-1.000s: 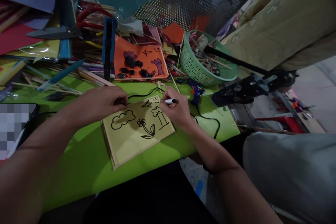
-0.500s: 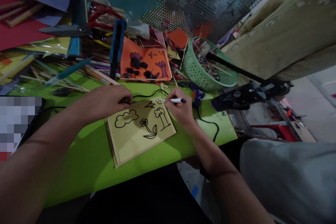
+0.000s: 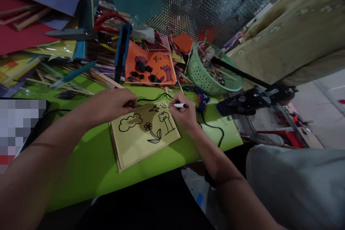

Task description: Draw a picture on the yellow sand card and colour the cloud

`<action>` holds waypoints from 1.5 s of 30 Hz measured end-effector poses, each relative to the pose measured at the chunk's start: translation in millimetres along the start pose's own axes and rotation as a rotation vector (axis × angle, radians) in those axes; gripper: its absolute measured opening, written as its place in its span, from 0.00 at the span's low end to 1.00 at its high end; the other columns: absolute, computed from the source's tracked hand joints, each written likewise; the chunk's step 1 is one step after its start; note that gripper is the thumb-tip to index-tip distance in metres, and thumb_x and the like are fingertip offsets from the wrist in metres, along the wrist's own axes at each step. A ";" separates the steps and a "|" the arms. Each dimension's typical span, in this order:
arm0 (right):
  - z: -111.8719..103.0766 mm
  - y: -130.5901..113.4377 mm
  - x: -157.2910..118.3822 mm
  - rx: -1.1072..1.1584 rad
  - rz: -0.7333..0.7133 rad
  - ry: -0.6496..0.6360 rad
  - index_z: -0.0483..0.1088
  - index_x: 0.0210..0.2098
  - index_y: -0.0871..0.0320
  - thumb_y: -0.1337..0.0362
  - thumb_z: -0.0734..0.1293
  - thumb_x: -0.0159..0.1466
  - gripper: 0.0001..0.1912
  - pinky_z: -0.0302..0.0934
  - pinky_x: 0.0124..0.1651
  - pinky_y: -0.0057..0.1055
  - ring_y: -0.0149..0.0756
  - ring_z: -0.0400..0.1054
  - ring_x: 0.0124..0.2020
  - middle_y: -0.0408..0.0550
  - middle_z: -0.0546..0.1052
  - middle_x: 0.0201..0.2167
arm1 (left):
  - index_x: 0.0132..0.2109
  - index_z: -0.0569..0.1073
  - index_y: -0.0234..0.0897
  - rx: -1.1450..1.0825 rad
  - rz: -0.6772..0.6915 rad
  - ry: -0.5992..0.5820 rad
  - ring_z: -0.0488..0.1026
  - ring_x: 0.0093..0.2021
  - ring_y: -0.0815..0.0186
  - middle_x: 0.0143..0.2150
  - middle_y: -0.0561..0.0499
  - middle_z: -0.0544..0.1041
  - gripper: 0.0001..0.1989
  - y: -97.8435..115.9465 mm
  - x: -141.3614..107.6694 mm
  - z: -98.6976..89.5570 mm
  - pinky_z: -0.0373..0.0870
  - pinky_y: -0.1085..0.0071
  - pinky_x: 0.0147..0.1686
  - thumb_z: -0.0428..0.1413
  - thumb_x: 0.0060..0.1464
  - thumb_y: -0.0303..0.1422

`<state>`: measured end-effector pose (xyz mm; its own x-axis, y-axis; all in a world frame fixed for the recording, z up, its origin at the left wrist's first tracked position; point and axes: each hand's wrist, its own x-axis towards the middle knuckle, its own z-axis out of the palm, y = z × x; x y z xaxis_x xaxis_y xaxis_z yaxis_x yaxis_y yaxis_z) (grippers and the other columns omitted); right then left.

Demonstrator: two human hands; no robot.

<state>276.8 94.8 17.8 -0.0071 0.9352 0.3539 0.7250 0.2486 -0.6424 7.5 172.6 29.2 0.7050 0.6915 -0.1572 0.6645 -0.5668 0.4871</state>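
Observation:
A yellow sheet of paper (image 3: 140, 154) with thin wooden edging lies tilted on the green tabletop. Black line drawings of a cloud, a flower, a tree and a bird cover it. My right hand (image 3: 184, 113) grips a white marker (image 3: 179, 105) with a black end, its tip by small curved marks at the sheet's upper right corner. At the upper left edge of the sheet rests my left hand (image 3: 118, 102), fingers curled in; whatever may be in them is hidden.
Behind the sheet lies an orange picture (image 3: 151, 68) with black stones. A green basket (image 3: 206, 75) of sticks, a glue gun (image 3: 201, 99) with its black cord and a dark cylindrical object (image 3: 237, 102) stand right. Scissors (image 3: 71, 34), papers and sticks crowd the left. Someone's sleeve (image 3: 283, 32) is at upper right.
The marker in my right hand has shifted slightly, its black end now a little lower and further left. My left hand stays at the sheet's edge. The camera view has shifted slightly.

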 end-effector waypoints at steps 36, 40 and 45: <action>-128.8 32.3 -76.7 0.620 0.225 0.584 0.73 0.39 0.52 0.54 0.67 0.67 0.09 0.59 0.26 0.29 0.29 0.58 0.20 0.39 0.69 0.24 | 0.48 0.77 0.35 0.081 -0.121 0.244 0.76 0.43 0.54 0.46 0.43 0.81 0.22 24.3 16.9 -16.8 0.66 0.64 0.42 0.48 0.64 0.47; -108.3 24.3 -63.9 0.643 0.231 0.519 0.70 0.37 0.51 0.53 0.66 0.67 0.09 0.57 0.24 0.28 0.29 0.55 0.19 0.37 0.65 0.22 | 0.50 0.78 0.34 0.097 -0.113 0.240 0.75 0.43 0.56 0.46 0.43 0.81 0.22 37.3 21.5 -35.6 0.65 0.65 0.41 0.50 0.63 0.46; -80.1 -8.2 -26.7 0.696 0.134 0.372 0.72 0.39 0.50 0.52 0.66 0.68 0.10 0.59 0.25 0.29 0.28 0.57 0.20 0.39 0.70 0.26 | 0.50 0.79 0.31 0.052 -0.111 0.315 0.74 0.42 0.61 0.47 0.43 0.81 0.23 47.2 21.4 -48.9 0.65 0.66 0.42 0.51 0.65 0.45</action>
<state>326.2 47.6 68.1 0.3689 0.8531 0.3689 0.1068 0.3554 -0.9286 41.8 182.5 90.8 0.5214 0.8504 0.0705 0.7508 -0.4965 0.4357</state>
